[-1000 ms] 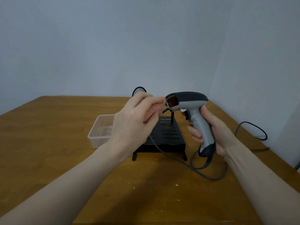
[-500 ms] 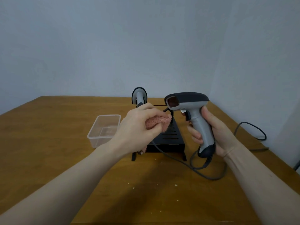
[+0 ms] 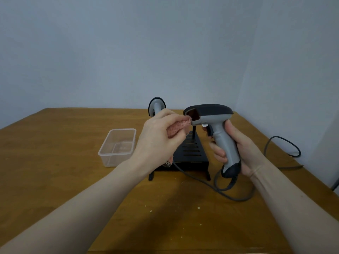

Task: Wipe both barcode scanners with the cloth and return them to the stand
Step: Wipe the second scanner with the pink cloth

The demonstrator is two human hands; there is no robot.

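Note:
My right hand (image 3: pixel 238 149) grips the handle of a grey and black barcode scanner (image 3: pixel 212 118), held upright above the table with its reddish window facing left. My left hand (image 3: pixel 157 142) holds a bunched pink cloth (image 3: pixel 178 127), whose frayed edge touches the scanner's window. Behind my left hand a second grey scanner (image 3: pixel 156 105) sits upright on the black slotted stand (image 3: pixel 192 153), mostly hidden by my fingers. A dark cable (image 3: pixel 229 195) runs from the held scanner's base across the table.
A clear plastic tub (image 3: pixel 117 145) sits on the wooden table (image 3: pixel 55 171) left of the stand. Another loop of dark cable (image 3: pixel 286 145) lies by the right table edge near the wall. Small crumbs dot the table in front.
My left hand dropped with the cloth away from the scanner's window, then rose again so the cloth meets the window. The scanner in my right hand stayed almost still.

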